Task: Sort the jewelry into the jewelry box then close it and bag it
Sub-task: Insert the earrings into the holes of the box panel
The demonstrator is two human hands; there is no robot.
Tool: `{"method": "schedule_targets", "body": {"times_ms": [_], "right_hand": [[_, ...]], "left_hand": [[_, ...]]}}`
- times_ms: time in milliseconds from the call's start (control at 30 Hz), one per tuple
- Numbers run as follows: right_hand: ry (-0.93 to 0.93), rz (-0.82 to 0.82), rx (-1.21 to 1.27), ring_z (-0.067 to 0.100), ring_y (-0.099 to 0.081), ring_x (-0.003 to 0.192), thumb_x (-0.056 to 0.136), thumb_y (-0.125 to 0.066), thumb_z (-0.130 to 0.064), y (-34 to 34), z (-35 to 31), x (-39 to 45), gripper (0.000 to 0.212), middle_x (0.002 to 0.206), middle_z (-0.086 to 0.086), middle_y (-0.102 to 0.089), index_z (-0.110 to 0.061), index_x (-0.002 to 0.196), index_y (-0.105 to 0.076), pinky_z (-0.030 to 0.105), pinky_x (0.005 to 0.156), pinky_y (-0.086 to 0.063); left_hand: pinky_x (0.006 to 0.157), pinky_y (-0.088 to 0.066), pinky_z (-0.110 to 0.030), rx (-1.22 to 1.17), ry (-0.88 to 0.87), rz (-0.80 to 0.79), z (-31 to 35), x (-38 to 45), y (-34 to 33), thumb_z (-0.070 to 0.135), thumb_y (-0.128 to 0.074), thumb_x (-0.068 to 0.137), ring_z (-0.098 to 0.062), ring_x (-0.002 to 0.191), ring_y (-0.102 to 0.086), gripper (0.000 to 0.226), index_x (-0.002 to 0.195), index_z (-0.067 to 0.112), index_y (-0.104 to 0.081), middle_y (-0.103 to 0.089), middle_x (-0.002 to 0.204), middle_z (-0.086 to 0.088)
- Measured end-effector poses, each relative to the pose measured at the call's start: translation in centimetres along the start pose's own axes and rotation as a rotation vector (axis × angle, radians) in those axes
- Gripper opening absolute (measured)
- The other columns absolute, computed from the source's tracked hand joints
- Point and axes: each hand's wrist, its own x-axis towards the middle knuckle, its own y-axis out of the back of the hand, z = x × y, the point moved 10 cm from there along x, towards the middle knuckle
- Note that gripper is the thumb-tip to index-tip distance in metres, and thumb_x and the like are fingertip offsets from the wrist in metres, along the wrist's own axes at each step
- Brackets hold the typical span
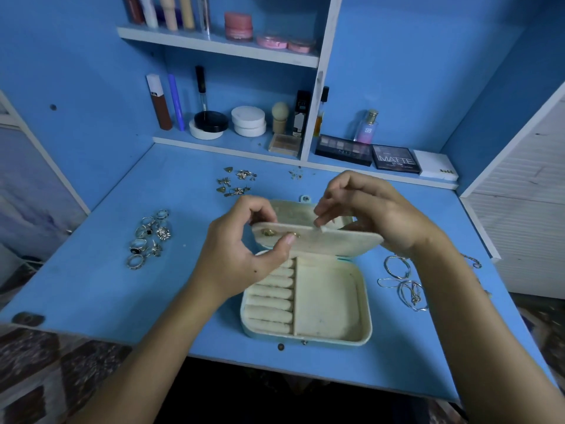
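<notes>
An open cream jewelry box point(330, 307) lies on the blue desk, with ring rolls on its left side and a bare compartment on the right. Above it a cream earring flap point(336, 240) is lifted level; two gold earrings point(279, 233) sit on it. My left hand point(241, 249) pinches the flap's left end, thumb by the earrings. My right hand point(370, 209) pinches the flap's upper edge near the middle. Several rings point(149, 237) lie at the left, several earrings point(235, 182) behind the box, and thin bangles and chains point(403, 283) at the right.
Shelves at the back carry cosmetics: tubes, compacts point(248, 120), a perfume bottle point(367, 127) and eyeshadow palettes point(394, 159). Small earring bits point(296, 173) lie near the shelf edge. A white slatted panel point(526, 209) stands at the right. The desk's front edge is near me.
</notes>
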Motion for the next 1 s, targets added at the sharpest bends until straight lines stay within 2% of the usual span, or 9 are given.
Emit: {"method": "schedule_targets", "body": {"times_ms": [67,133,233,333,500,633,767,900,1000], "right_hand": [[0.039,0.130,0.105,0.025,-0.070,0.084,0.091,-0.054,-0.028,2.0,0.9,0.5,0.018,0.086,0.009,-0.072,-0.014,0.085,-0.064,0.038,0.081,-0.044],[0.054,0.296,0.094,0.021,-0.070,0.085,0.098,-0.051,-0.034,3.8,1.9,0.5,0.029,0.081,0.008,-0.069,-0.012,0.084,-0.065,0.035,0.080,-0.046],[0.052,0.501,0.038,0.013,-0.064,0.075,0.107,-0.038,-0.042,5.6,3.0,-0.1,0.046,0.076,0.001,-0.065,-0.012,0.085,-0.066,0.026,0.066,-0.045],[0.067,0.626,-0.068,0.007,-0.054,0.065,0.106,-0.035,-0.046,6.3,3.6,-0.5,0.052,0.074,-0.006,-0.065,-0.016,0.082,-0.069,0.017,0.057,-0.042],[0.147,0.721,-0.167,0.002,-0.054,0.067,0.107,-0.036,-0.042,6.6,4.2,-0.8,0.049,0.070,-0.012,-0.061,-0.015,0.080,-0.067,0.014,0.060,-0.042],[0.168,0.751,-0.251,0.006,-0.047,0.059,0.104,-0.046,-0.037,6.6,4.9,-0.7,0.034,0.066,-0.011,-0.054,-0.019,0.080,-0.063,0.021,0.057,-0.039],[0.170,0.764,-0.392,0.005,-0.063,0.071,0.096,-0.062,-0.030,6.4,5.4,-0.7,0.011,0.089,-0.015,-0.069,-0.024,0.099,-0.070,0.017,0.063,-0.046],[0.143,0.756,-0.455,0.006,-0.066,0.086,0.093,-0.068,-0.031,6.6,6.2,-0.8,0.023,0.095,-0.015,-0.068,-0.018,0.111,-0.073,0.018,0.075,-0.050],[0.135,0.760,-0.469,0.000,-0.064,0.087,0.092,-0.068,-0.031,6.7,6.5,-0.8,0.025,0.096,-0.012,-0.069,-0.017,0.112,-0.074,0.006,0.074,-0.046]], "left_hand": [[0.071,-0.051,-0.029,-0.006,0.041,-0.006,-0.7,1.1,-0.1,0.035,-0.074,0.077,-0.019,0.076,-0.060,0.028,0.093,0.031,-0.051,-0.060,0.085,0.005],[0.070,-0.052,-0.032,-0.018,0.073,-0.011,-1.4,2.1,-0.3,0.036,-0.074,0.078,-0.019,0.076,-0.061,0.027,0.091,0.032,-0.051,-0.062,0.086,0.005],[0.072,-0.052,-0.038,-0.011,0.104,-0.010,-2.3,3.2,-0.8,0.036,-0.076,0.078,-0.020,0.078,-0.061,0.028,0.094,0.030,-0.054,-0.063,0.088,0.002],[0.071,-0.051,-0.032,0.009,0.157,-0.017,-3.5,3.9,-1.4,0.034,-0.076,0.078,-0.012,0.078,-0.059,0.028,0.095,0.032,-0.054,-0.062,0.089,0.008],[0.074,-0.044,-0.014,0.032,0.223,-0.048,-6.1,3.8,-2.1,0.052,-0.070,0.076,-0.006,0.092,-0.059,0.038,0.106,0.035,-0.055,-0.061,0.100,0.015],[0.089,-0.042,-0.021,0.139,0.271,-0.137,-8.2,3.1,-2.7,0.052,-0.073,0.076,-0.004,0.110,-0.052,0.053,0.123,0.039,-0.052,-0.054,0.116,0.024],[0.099,-0.036,-0.021,0.231,0.301,-0.189,-9.3,2.9,-2.7,0.064,-0.063,0.072,-0.002,0.120,-0.046,0.067,0.131,0.034,-0.054,-0.046,0.121,0.028],[0.102,-0.035,-0.023,0.259,0.336,-0.226,-9.9,2.7,-3.0,0.071,-0.054,0.072,-0.002,0.122,-0.043,0.074,0.135,0.032,-0.055,-0.043,0.119,0.033],[0.100,-0.031,-0.019,0.279,0.347,-0.234,-10.1,2.7,-3.2,0.069,-0.055,0.076,0.000,0.122,-0.041,0.072,0.136,0.030,-0.055,-0.042,0.116,0.035]]}}
